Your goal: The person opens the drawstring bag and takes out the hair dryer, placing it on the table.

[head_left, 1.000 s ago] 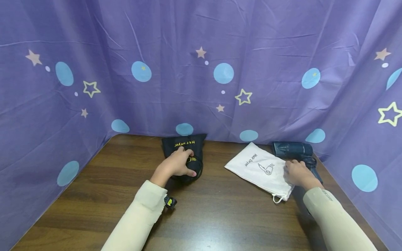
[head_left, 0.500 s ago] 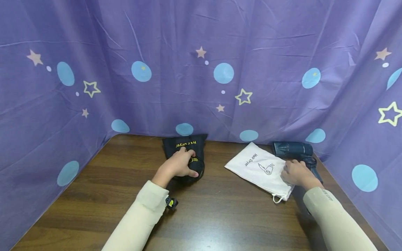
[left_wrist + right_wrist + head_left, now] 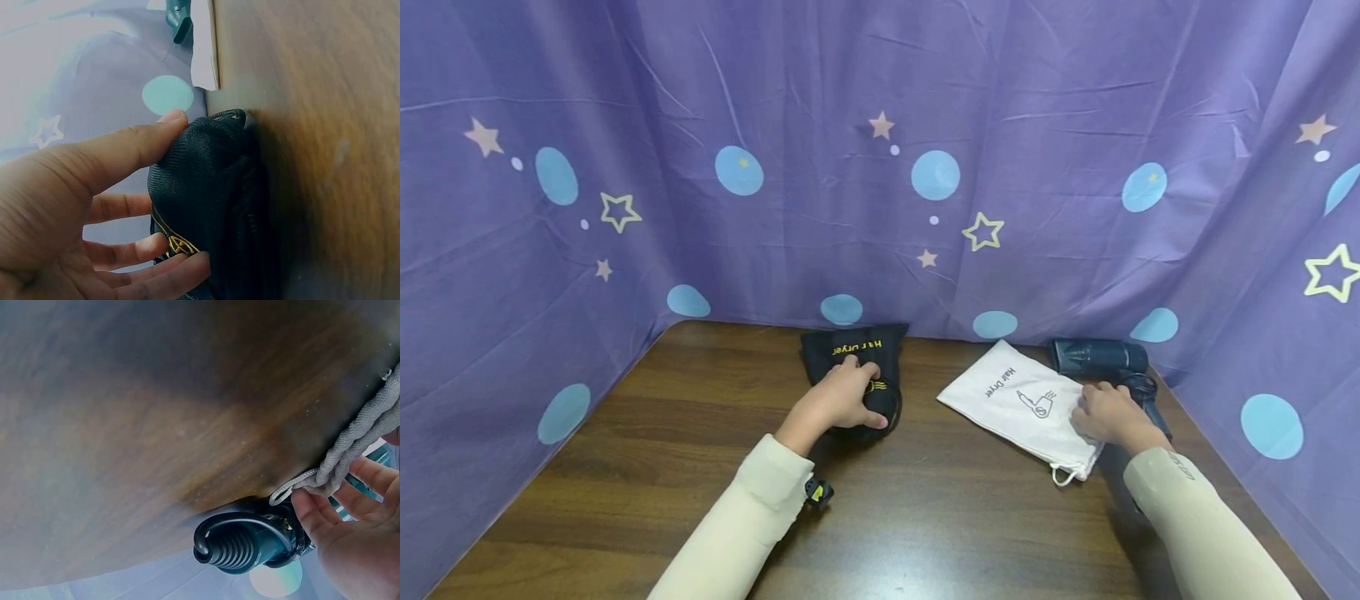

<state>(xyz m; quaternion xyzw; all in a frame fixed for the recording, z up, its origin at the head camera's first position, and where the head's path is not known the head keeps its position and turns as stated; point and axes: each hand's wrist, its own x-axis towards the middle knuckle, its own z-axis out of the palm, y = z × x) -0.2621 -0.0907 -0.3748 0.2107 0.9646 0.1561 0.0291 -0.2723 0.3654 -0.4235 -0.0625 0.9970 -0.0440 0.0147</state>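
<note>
My left hand (image 3: 841, 398) grips a black drawstring bag (image 3: 889, 350) printed "Hair Dryer" in yellow. The bag bulges at its near end; its contents are hidden. In the left wrist view my thumb (image 3: 137, 147) lies at the bag's end and the other fingers curl against its printed side. A flat white drawstring bag (image 3: 992, 400), also marked "Hair Dryer", lies to the right. My right hand (image 3: 1112, 414) holds its right edge near the cord end. Just beyond that hand sits a dark blue hair dryer (image 3: 1093, 357), its handle partly hidden behind the hand.
Everything lies on a brown wooden table (image 3: 917, 508). A purple curtain (image 3: 820, 225) with stars and dots stands along the back and both sides. In the right wrist view the dryer's ribbed cord sleeve (image 3: 231, 553) points toward the camera.
The left hand has slid right together with the black bag, which sits slightly closer to the white one. The right hand, white bag and hair dryer stay nearly still.
</note>
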